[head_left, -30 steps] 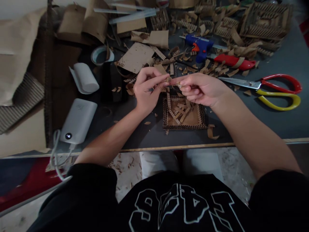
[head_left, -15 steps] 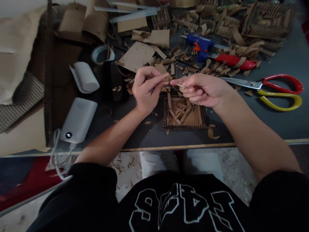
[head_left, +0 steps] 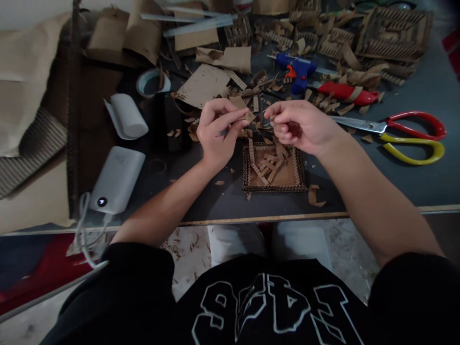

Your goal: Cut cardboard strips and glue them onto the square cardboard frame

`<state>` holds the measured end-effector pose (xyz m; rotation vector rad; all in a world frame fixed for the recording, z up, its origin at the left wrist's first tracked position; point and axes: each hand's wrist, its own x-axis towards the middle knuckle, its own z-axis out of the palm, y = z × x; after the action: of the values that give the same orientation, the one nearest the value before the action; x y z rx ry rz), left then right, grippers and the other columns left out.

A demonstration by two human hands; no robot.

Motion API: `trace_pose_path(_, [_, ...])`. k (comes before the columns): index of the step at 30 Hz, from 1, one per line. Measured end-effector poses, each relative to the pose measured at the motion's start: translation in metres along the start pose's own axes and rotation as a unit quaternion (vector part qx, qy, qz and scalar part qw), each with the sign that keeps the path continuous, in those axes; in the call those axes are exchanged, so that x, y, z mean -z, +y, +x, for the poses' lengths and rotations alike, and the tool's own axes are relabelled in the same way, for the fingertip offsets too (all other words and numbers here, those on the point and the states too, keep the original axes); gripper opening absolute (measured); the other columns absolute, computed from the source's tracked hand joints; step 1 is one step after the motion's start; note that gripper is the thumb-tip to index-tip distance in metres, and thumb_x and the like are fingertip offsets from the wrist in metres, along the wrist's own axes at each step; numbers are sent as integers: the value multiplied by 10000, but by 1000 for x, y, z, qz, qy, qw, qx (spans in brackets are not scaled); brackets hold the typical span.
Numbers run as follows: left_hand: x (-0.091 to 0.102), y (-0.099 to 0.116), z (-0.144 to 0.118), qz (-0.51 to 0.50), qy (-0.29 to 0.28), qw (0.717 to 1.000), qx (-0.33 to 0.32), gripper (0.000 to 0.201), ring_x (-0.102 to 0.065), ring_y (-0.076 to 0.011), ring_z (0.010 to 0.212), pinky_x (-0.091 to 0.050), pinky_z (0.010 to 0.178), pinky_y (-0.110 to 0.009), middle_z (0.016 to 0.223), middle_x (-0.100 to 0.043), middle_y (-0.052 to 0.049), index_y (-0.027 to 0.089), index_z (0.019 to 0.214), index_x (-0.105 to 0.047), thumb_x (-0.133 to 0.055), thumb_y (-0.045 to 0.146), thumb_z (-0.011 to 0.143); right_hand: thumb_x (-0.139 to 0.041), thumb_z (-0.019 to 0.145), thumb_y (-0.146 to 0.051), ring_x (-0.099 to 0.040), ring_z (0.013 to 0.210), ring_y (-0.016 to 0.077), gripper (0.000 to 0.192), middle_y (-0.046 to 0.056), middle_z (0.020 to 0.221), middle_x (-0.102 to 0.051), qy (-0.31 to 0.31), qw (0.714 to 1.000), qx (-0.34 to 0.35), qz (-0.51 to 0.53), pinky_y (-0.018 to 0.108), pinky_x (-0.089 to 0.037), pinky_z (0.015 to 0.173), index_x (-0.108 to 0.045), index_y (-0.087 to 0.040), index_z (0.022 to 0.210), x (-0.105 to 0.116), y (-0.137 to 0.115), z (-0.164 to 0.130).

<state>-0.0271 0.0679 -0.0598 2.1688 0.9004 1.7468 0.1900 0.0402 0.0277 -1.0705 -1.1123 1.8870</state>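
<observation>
Pinching a small cardboard piece [head_left: 250, 116] near the cardboard tray [head_left: 275, 188], the left hand [head_left: 219, 135] leaves one end exposed — presumably for access — while the right hand [head_left: 304, 123] curls beside it, any hold indiscernible

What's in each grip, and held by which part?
Left grip: a small cardboard piece, pinched near one end, the other jutting out. Right grip: too small to tell.

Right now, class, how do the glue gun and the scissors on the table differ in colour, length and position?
The glue gun has a blue body and orange trigger; the scissors have one red and one yellow handle loop. The scissors look longer than the glue gun. The scissors lie nearer the table's front edge than the glue gun. Both lie on the dark table, unheld.
</observation>
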Motion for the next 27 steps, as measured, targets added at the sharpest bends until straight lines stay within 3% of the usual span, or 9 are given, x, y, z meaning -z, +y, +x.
trace_pose_path(6, [1,0,0,8,-12,1000,16,256,-707,-168,955,-620,770,-300,1041,-648,-27,354,1119,-753,-664,515,941,-633,863,-349,-362,437,80,297,-41,536,-397,8,999,-3,-46,206,-250,363,-469,-223,650,-2,7,3])
trace_pose_path(9, [0,1,1,19,-4,1000,2,266,-709,-156,909,-616,732,-287,1030,-653,-23,353,1119,-755,-668,525,935,-697,856,-408,-446,481,111,364,-15,544,-455,46,986,62,-148,222,-318,385,-463,-240,634,-5,12,3])
trace_pose_path(11, [0,2,2,37,8,999,-6,268,-711,-153,885,-617,714,-285,1014,-658,-22,345,1104,-759,-663,532,937,-720,867,-419,-527,575,144,336,9,604,-521,91,957,134,-240,242,-400,450,-510,-245,670,-6,14,1])
trace_pose_path(14, [-1,4,3,59,24,998,-15,259,-707,-145,850,-616,692,-279,992,-666,-20,336,1084,-764,-659,526,943,-669,923,-383,-624,842,215,236,61,789,-620,170,881,235,-374,301,-514,657,-565,-248,760,-8,16,-4])
trace_pose_path(17, [-1,5,4,56,31,998,-25,230,-693,-124,804,-599,667,-255,988,-671,-16,342,1088,-767,-671,495,945,-624,948,-324,-606,1067,260,129,100,1007,-658,245,805,295,-453,344,-525,838,-558,-260,858,-8,14,-7])
trace_pose_path(19, [-2,4,4,56,32,998,-26,231,-690,-121,800,-596,668,-251,990,-674,-18,335,1086,-769,-672,490,945,-587,966,-313,-600,1052,245,113,101,1056,-644,277,780,323,-459,347,-518,860,-516,-270,889,-8,14,-7])
trace_pose_path(23, [-2,3,3,57,25,998,-9,269,-698,-136,843,-610,699,-266,1004,-676,-27,325,1080,-770,-658,526,942,-588,941,-275,-596,906,199,176,67,1010,-607,297,774,383,-408,332,-519,811,-419,-282,894,-3,18,-3])
trace_pose_path(27, [-2,0,1,47,18,999,9,308,-705,-153,884,-625,727,-293,998,-668,-27,328,1077,-765,-642,572,936,-534,821,-75,-633,933,170,278,29,1085,-600,250,816,415,-314,297,-544,857,-372,-288,891,3,23,0])
